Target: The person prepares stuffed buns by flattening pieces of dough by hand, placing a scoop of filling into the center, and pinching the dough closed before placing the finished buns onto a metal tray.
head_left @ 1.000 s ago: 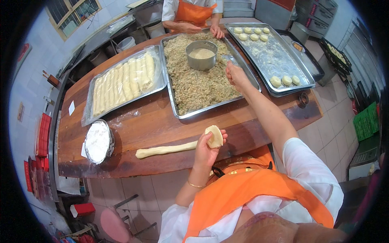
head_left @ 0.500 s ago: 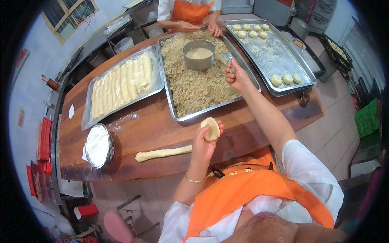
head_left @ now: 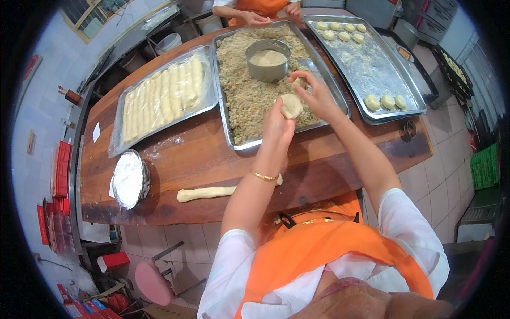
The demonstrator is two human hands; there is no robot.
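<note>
My left hand (head_left: 280, 123) is closed around a round, pale dough wrapper (head_left: 291, 107), held up over the near edge of the filling tray. Just beyond and to the right, my right hand (head_left: 317, 98) has its thumb and fingers curved and apart, with nothing visible in them. Below both hands lies the large metal tray (head_left: 253, 144) of crumbly, tan-green filling (head_left: 239, 98). A round metal pan (head_left: 268, 70) with pale brown crumbs stands on the filling. A dough rope (head_left: 207, 193) rests on the wooden table, partly hidden behind my left forearm.
Dough rolls under plastic fill a tray (head_left: 212, 95) at left. A bowl of white flour (head_left: 129, 178) stands near the table's left end. Several dough balls (head_left: 387, 101) sit on the floured tray (head_left: 366, 64) at right, beside a small ring cutter (head_left: 409, 129). Across the table, a co-worker's hand (head_left: 255, 19) shows.
Both my hands have moved forward and closer together, the left carrying the wrapper over the filling tray. The small lump in my right fingers no longer shows there. The co-worker's hands have drawn apart.
</note>
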